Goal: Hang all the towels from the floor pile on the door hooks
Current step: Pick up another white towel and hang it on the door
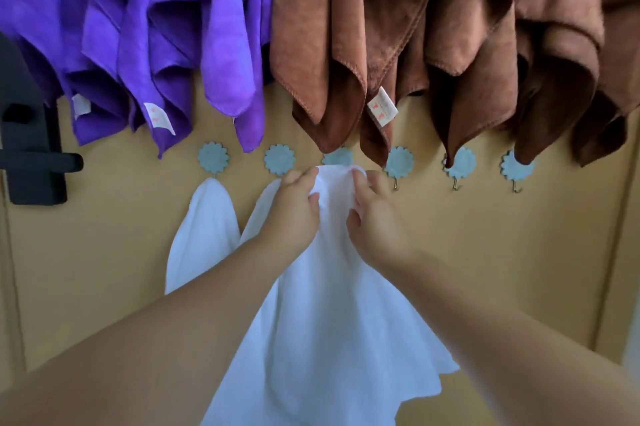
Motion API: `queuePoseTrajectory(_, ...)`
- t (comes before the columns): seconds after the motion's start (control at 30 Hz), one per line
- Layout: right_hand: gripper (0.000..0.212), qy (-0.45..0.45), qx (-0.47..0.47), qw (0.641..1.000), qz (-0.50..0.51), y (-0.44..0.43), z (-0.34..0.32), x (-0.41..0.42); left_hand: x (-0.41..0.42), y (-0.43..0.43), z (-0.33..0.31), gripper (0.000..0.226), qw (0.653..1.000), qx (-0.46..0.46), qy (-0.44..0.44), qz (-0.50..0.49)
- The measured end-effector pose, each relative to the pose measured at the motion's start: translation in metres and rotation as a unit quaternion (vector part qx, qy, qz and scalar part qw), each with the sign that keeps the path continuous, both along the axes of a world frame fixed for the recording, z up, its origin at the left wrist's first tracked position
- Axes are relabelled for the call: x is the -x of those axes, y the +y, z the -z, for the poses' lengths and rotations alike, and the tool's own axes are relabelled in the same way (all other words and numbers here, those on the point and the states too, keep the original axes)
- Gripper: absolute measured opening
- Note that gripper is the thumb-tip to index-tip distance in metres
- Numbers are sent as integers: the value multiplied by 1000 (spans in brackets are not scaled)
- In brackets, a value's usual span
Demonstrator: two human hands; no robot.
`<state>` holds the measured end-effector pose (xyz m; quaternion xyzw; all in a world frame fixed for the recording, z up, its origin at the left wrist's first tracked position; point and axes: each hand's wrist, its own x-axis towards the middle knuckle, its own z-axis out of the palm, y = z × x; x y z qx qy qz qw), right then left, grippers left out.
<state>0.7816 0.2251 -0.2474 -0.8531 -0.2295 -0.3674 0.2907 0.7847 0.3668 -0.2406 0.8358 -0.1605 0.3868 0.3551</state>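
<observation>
Pinching the bunched top edge of a white towel, the left grip and right grip are both clamped on the cloth with curled fingers. That edge sits just under the third hook on the door; whether it is caught on the hook cannot be told. The rest hangs down between the forearms. A second towel, also white, hangs from the first hook. Purple towels and brown towels hang above. A black handle is at the left.
</observation>
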Motion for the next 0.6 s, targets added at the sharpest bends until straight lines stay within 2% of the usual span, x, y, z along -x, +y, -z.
queuePoseTrajectory(0.07, 55, 18, -9, 1000, -7, 2, -11, -10, -9, 3, -11, 46, 1000, -17, 1, -17)
queuePoseTrajectory(0.23, 58, 39, 67, 997, 29, -6, 7, -19, -14, 6, -2, 49, 991, -125, 43, -36)
queuePoseTrajectory(0.37, 51, 58, 47, 997, 32, -9, 32, -18, -13, -1, 20, 56, 980, -163, 114, -12)
queuePoseTrajectory(0.47, 48, 82, 36, 996, 8, -2, 48, -12, -8, -12, 31, 50, 977, -167, 130, -5)
queuePoseTrajectory(0.6, 89, 130, 100, 978, 131, 10, 77, 2, -7, 2, 31, 44, 967, -191, 167, 5)
